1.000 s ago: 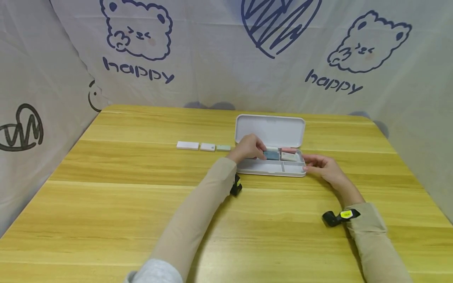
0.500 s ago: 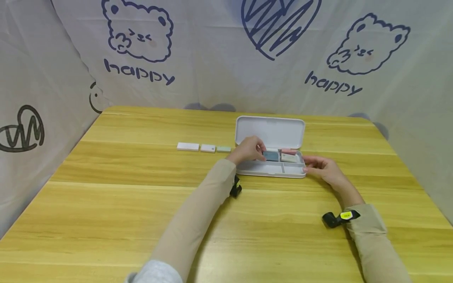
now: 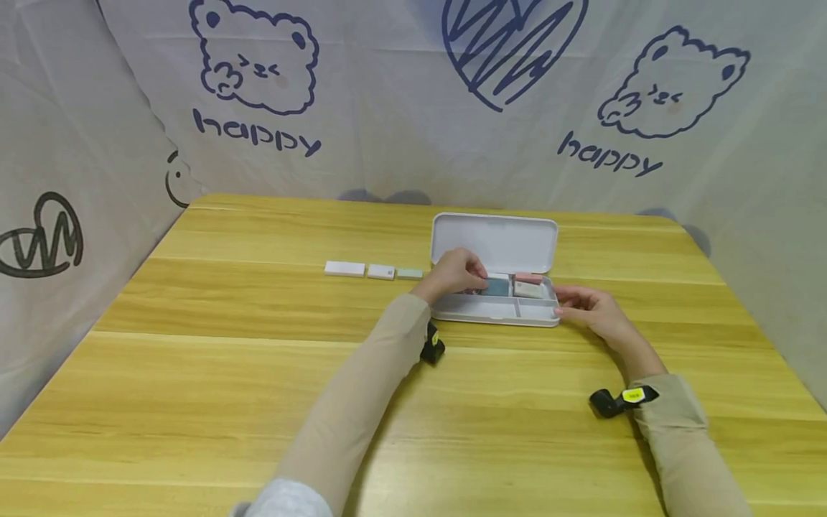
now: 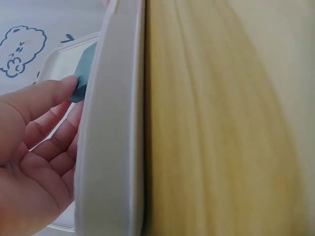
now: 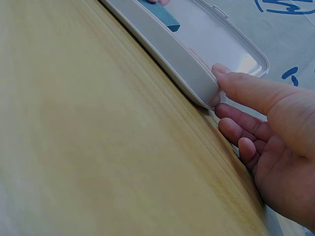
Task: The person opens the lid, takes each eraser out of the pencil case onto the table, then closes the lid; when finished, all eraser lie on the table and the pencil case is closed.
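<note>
An open white pencil case (image 3: 474,312) lies on the table with its lid (image 3: 494,240) raised at the back. My left hand (image 3: 455,273) reaches into the rear compartment and pinches a teal block (image 3: 495,287), shaped like an eraser. In the left wrist view, the thumb lies on the teal block (image 4: 84,71) and the case's front wall (image 4: 110,123) hides its lower part. A cream block (image 3: 528,289) and a pink block (image 3: 528,277) sit to its right in the case. My right hand (image 3: 597,312) holds the case's right end, thumb at the rim, fingers curled below (image 5: 246,128).
Left of the case, a long white block (image 3: 344,268), a shorter white block (image 3: 381,271) and a green block (image 3: 410,273) lie in a row on the wooden table (image 3: 226,359). A white cloth (image 3: 381,143) with drawings hangs behind the table.
The fingers of my left hand have shifted slightly on the teal block, and a reddish patch now shows beneath them. My right hand stays at the case's right end.
</note>
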Available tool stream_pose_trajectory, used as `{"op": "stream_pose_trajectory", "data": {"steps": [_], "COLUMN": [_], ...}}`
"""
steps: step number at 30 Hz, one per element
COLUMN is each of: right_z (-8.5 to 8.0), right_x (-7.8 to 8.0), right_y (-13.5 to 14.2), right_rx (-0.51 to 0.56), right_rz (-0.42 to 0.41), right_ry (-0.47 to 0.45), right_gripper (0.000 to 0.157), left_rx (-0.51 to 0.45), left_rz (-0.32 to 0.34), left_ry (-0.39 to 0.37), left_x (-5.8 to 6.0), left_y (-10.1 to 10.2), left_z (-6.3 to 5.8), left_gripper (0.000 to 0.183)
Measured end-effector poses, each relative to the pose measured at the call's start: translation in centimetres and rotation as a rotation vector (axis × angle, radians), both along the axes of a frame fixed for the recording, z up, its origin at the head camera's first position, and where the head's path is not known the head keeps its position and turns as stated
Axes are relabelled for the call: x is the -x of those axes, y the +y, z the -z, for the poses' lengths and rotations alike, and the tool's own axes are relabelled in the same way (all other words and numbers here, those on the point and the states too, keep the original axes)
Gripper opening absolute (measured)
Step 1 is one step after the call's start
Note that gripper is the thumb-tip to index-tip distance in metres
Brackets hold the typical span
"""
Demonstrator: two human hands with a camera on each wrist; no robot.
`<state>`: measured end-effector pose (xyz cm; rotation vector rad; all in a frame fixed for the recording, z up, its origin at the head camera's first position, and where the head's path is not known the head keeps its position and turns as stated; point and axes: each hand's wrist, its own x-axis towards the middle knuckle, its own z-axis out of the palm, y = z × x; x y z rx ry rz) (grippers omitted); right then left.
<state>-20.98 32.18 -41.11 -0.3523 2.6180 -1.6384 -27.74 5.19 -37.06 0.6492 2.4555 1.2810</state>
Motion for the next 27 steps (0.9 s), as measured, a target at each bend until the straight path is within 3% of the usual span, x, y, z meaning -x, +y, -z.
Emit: {"op": "stream_pose_trajectory", "data": {"steps": [8,13,27], "right_z": [0.2,0.2,-0.2], "right_x": [0.1,0.1,-0.1], "right_y": [0.2,0.2,0.0], "right_rx": [0.003,0.013,-0.003], "right_rz": [0.002,0.005,0.010], "right_ry": [-0.009,-0.009,-0.011], "right_gripper": [0.043,0.043,0.043], "left_rx": [-0.122,-0.188,-0.255], "left_rz": [-0.034,-0.052,-0.089], "left_ry": [-0.081,-0.091,-0.139], "left_x": [0.0,0.1,0.1], "left_y": [0.1,0.1,-1.9], "left_z": [0.2,0.4,-0.3], "left_gripper": [0.010,0.010,0.011]}}
